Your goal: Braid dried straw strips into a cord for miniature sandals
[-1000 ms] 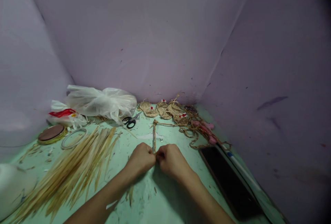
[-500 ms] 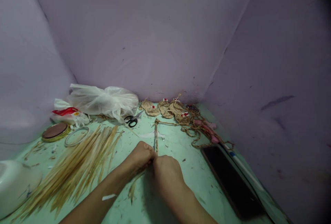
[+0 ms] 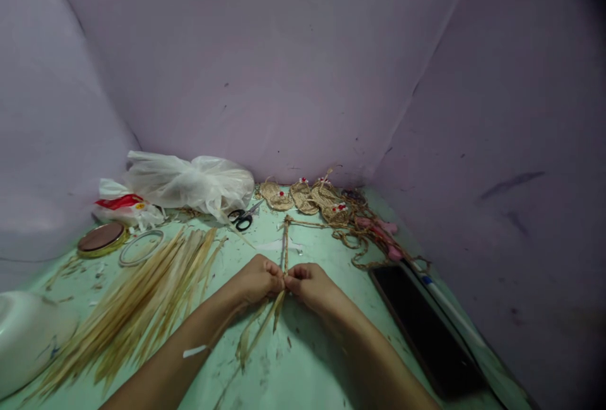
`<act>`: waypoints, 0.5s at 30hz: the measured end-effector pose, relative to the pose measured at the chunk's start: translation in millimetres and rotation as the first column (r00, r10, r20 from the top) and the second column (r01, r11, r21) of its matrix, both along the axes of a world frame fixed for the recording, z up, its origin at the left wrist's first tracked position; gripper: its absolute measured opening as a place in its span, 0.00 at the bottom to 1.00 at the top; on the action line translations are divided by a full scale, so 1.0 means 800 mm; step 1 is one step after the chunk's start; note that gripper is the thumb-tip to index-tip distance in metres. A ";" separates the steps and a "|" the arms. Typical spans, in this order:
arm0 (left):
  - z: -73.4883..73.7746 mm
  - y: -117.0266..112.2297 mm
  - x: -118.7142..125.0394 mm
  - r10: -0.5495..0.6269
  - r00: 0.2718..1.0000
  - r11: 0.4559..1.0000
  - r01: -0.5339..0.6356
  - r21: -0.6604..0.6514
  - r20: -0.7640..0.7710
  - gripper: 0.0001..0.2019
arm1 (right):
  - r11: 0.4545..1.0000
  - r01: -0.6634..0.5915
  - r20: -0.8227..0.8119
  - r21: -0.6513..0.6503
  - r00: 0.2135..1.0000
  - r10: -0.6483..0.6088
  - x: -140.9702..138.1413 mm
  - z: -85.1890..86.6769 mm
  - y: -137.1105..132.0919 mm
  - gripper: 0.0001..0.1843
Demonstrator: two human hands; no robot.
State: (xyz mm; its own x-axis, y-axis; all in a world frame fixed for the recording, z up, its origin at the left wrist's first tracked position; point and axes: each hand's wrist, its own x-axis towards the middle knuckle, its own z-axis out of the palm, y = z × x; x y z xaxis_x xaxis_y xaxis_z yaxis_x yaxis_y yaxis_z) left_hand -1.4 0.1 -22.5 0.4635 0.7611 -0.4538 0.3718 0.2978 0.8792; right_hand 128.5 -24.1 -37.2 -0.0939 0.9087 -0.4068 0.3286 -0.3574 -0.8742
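Note:
My left hand and my right hand meet knuckle to knuckle at the middle of the green table. Both are closed in a pinch on a thin twisted straw rope that runs away from me toward the back. Loose straw ends trail from under my fingers toward me. A broad bundle of pale straw strips lies to the left of my left forearm.
Black-handled scissors lie by a crumpled clear plastic bag. Small woven straw sandals and tangled cord sit at the back. A dark phone lies right, a round tin, ring and white bowl left.
My right hand slid toward me over the straw half a second ago and has come back up beside the left. Loose straw ends now show below my hands.

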 end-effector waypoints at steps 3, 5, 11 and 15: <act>-0.001 -0.001 0.002 -0.027 0.998 0.998 0.030 0.047 -0.053 0.05 | 0.995 0.092 0.033 0.032 0.995 -0.093 0.000 -0.009 0.003 0.05; 0.001 -0.003 0.002 -0.048 0.993 0.994 0.058 0.094 -0.110 0.06 | 0.993 0.111 0.025 0.031 0.993 -0.111 0.003 -0.012 0.005 0.05; 0.008 -0.001 -0.004 -0.035 0.927 0.960 0.136 0.246 -0.374 0.07 | 0.992 0.126 0.031 0.033 0.991 -0.127 0.003 -0.009 0.004 0.06; 0.017 -0.012 0.002 0.024 0.840 0.936 0.172 0.308 -0.542 0.07 | 0.986 0.158 -0.124 -0.047 0.979 -0.163 -0.001 0.002 -0.003 0.06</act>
